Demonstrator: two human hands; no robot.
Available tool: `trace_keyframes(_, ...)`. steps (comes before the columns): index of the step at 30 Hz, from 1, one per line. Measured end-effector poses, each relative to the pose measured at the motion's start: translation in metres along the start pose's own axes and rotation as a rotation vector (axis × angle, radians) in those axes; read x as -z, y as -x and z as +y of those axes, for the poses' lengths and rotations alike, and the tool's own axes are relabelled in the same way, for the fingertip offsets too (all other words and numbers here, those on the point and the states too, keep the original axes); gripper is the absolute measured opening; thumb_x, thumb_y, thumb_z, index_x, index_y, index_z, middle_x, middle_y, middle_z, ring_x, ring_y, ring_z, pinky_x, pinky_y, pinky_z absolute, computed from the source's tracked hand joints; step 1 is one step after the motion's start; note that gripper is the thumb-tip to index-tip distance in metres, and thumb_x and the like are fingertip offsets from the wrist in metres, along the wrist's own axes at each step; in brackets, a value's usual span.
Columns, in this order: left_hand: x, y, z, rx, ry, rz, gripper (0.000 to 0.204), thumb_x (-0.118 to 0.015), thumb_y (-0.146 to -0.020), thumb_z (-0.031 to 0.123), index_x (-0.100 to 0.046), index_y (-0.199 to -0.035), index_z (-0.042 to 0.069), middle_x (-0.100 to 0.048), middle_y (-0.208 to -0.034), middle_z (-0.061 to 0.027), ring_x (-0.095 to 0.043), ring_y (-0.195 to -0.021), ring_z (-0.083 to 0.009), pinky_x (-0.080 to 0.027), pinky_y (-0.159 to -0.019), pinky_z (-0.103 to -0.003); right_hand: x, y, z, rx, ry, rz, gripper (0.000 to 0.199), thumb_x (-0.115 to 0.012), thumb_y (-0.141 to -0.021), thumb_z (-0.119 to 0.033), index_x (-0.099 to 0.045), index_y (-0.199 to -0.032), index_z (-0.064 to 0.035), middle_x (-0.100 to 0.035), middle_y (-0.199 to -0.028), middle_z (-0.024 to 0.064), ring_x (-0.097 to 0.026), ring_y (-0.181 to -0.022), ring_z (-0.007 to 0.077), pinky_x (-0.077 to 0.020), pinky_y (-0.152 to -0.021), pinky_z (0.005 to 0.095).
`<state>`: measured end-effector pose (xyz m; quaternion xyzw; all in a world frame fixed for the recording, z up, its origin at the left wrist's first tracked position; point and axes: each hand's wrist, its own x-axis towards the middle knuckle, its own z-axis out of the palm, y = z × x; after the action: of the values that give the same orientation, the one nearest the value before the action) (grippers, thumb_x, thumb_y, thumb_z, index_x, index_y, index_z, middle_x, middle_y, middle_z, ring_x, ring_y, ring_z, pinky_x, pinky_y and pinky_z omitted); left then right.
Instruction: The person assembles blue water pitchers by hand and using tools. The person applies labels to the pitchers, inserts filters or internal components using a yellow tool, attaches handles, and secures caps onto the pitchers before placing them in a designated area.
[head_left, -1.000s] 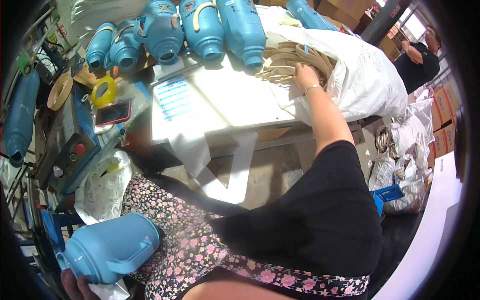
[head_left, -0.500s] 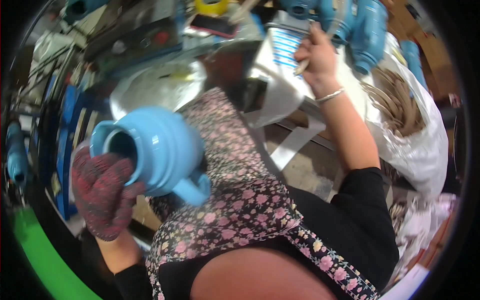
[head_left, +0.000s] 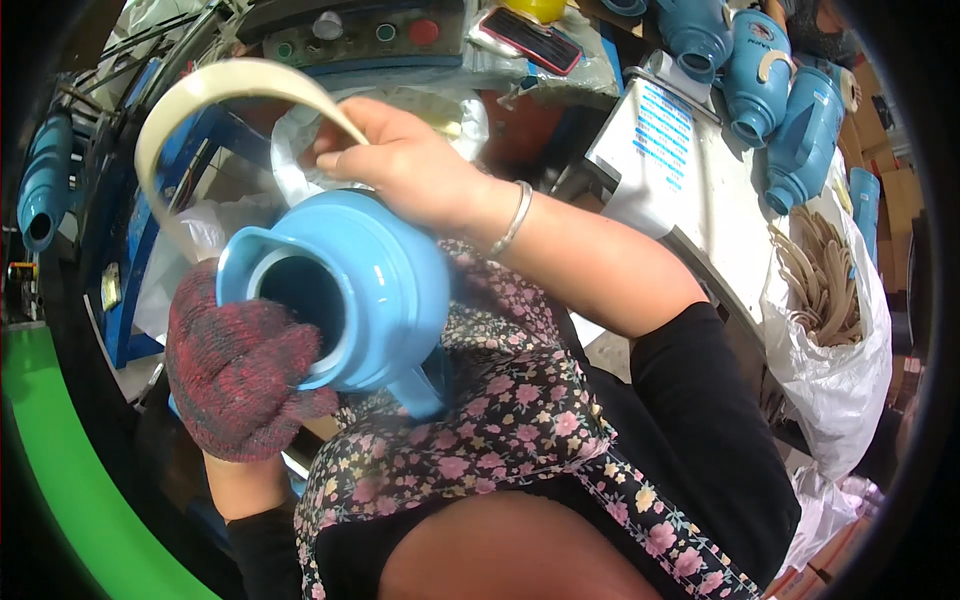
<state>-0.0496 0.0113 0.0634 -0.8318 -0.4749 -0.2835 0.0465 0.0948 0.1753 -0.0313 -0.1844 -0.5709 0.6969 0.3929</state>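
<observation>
My left hand [head_left: 238,368], in a dark red and grey knitted glove, grips the rim of a light blue plastic jug body [head_left: 400,285]. Tilted sideways in front of my apron, the jug body shows its hollow mouth, and its side handle points down toward me. My bare right hand [head_left: 405,165], wearing a silver bangle, pinches one end of a curved cream plastic strip, shaped like a carrying handle [head_left: 185,100]. The strip arches over to the left above the jug's mouth. Its far end is blurred near the glove, so I cannot tell whether it touches the jug.
On the right, a white table [head_left: 715,200] bears a sheet of blue stickers [head_left: 665,135] and several blue jug bodies [head_left: 755,85]. Beside it hangs a white sack [head_left: 840,400] of cream strips [head_left: 815,280]. A phone [head_left: 530,40] lies beyond a control panel [head_left: 365,35]. Green surface [head_left: 60,450] lower left.
My right hand has come left from the table with the sticker sheet to above the jug, bringing the cream strip. The jug has shifted slightly right, still in my left hand.
</observation>
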Motion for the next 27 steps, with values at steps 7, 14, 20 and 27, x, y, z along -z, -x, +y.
trace_keyframes(7, -0.047, 0.037, -0.057, 0.671, 1.073, 0.475, 0.04, -0.063, -0.086, 0.03, -0.053, -0.116, 0.005, -0.062, -0.105, -0.0125, -0.058, -0.105, -0.028, -0.045, -0.095, -0.043, 0.019, 0.015, -0.013, -0.372, -0.481, 0.07, 0.021, -0.055, -0.085, -0.003, -0.044, -0.104, -0.0027, -0.064, -0.095, 0.0236, -0.065, -0.089, 0.0327, -0.056, -0.079, 0.0416)
trace_keyframes(14, -0.078, 0.047, -0.052, 0.797, 1.828, 0.504, 0.035, -0.062, -0.087, 0.012, -0.054, -0.119, 0.0, -0.063, -0.111, -0.015, -0.064, -0.094, -0.021, -0.051, -0.088, -0.033, 0.015, 0.023, -0.017, -0.395, -0.38, 0.123, 0.012, -0.054, -0.086, -0.001, -0.051, -0.097, -0.0034, -0.067, -0.095, 0.0206, -0.067, -0.092, 0.0312, -0.0568, -0.081, 0.0387)
trace_keyframes(20, -0.086, 0.056, -0.041, 0.632, 1.212, 0.554, 0.039, -0.072, -0.077, 0.006, -0.059, -0.113, 0.001, -0.056, -0.121, -0.0177, -0.061, -0.104, -0.0247, -0.052, -0.086, -0.034, 0.008, 0.016, -0.011, -0.348, -0.347, 0.062, 0.011, -0.055, -0.086, -0.003, -0.053, -0.097, -0.0036, -0.067, -0.094, 0.0187, -0.067, -0.091, 0.0264, -0.0557, -0.082, 0.0345)
trace_keyframes(27, -0.082, 0.039, -0.071, 0.605, 1.076, 0.447, 0.047, -0.068, -0.085, 0.011, -0.048, -0.125, -0.003, -0.058, -0.11, -0.0148, -0.061, -0.105, -0.0262, -0.052, -0.091, -0.037, 0.004, 0.01, -0.009, -0.408, -0.412, 0.141, 0.009, -0.05, -0.093, -0.012, -0.053, -0.094, -0.0034, -0.065, -0.091, 0.0143, -0.065, -0.078, 0.0217, -0.0568, -0.071, 0.0325)
